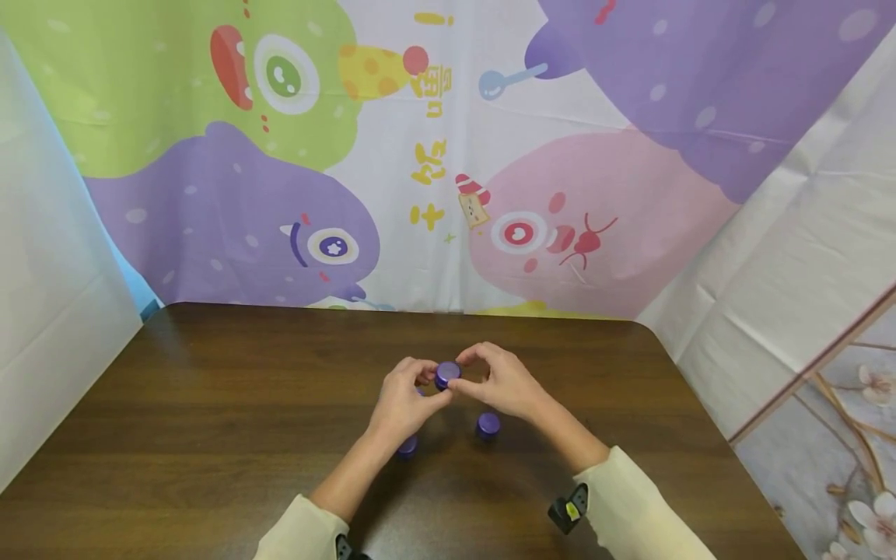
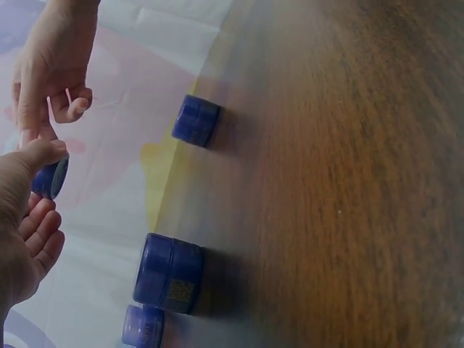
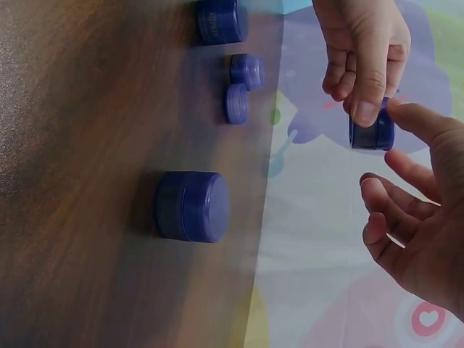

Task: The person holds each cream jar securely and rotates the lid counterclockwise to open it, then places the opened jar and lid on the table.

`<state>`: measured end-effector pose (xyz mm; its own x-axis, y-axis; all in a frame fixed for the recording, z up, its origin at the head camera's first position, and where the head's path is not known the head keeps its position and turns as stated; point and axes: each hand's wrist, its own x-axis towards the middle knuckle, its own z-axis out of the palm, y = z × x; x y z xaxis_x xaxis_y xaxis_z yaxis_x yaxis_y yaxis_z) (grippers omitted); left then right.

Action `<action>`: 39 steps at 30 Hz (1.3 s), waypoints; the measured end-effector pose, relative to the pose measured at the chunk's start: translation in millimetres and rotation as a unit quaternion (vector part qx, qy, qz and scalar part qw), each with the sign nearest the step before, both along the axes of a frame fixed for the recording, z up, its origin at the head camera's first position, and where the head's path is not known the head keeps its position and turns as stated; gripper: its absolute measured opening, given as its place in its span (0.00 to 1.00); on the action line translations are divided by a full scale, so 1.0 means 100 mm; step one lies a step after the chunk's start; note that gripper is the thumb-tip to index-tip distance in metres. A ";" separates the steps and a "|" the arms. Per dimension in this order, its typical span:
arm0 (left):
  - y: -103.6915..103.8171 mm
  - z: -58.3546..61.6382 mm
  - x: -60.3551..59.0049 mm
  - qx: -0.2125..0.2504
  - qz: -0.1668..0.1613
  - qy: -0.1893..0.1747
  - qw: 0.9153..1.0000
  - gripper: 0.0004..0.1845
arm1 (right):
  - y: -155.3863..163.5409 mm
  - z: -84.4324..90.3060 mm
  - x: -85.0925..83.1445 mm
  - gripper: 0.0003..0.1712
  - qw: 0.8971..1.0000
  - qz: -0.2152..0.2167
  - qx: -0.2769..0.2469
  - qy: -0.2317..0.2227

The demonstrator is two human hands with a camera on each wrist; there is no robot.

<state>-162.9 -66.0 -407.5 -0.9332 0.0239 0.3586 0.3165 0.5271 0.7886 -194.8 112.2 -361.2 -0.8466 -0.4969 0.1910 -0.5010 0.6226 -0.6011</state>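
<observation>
A small purple jar (image 1: 447,374) is held above the dark wooden table (image 1: 210,404), pinched between both hands. My left hand (image 1: 425,383) grips it from the left with thumb and fingers. From the right, my right hand (image 1: 470,375) curls its fingers over it. In the left wrist view my left hand's thumb (image 2: 42,154) lies on the jar (image 2: 51,178). The right wrist view shows my right hand's fingertip (image 3: 409,114) touching the jar (image 3: 372,134), while the other fingers hang curled below it.
More purple jars stand on the table: one (image 1: 488,425) below my right hand, one (image 1: 407,445) by my left wrist. A wide jar (image 3: 192,206) sits nearest in the right wrist view, with smaller ones (image 3: 246,70) beyond. A cartoon-printed cloth (image 1: 448,155) hangs behind.
</observation>
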 end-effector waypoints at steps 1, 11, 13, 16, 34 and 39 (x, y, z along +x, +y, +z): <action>0.00 0.00 0.00 0.001 0.000 0.002 1.000 0.17 | 0.00 0.00 0.00 0.21 1.000 -0.001 -0.001 0.003; 0.01 0.02 0.03 0.010 -0.002 0.013 1.000 0.17 | 0.04 0.00 0.00 0.22 0.999 0.032 0.005 0.003; 0.01 0.01 0.03 0.009 -0.002 0.015 1.000 0.17 | 0.05 0.00 0.00 0.24 1.000 0.028 0.002 0.002; 0.02 0.01 0.03 0.007 -0.002 0.015 1.000 0.17 | 0.05 0.00 0.00 0.23 1.000 0.017 -0.002 0.000; 0.02 0.00 0.01 0.008 0.000 0.014 1.000 0.17 | 0.04 0.00 -0.01 0.22 1.000 0.015 -0.009 -0.010; 0.02 0.00 0.01 0.005 0.003 0.010 1.000 0.17 | 0.04 -0.01 0.00 0.19 1.000 0.019 -0.007 -0.007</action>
<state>-161.5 -64.1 -407.6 -0.9257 0.0151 0.3779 0.3301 0.5201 0.7877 -195.0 116.3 -361.8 -0.8295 -0.5263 0.1870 -0.5163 0.5947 -0.6163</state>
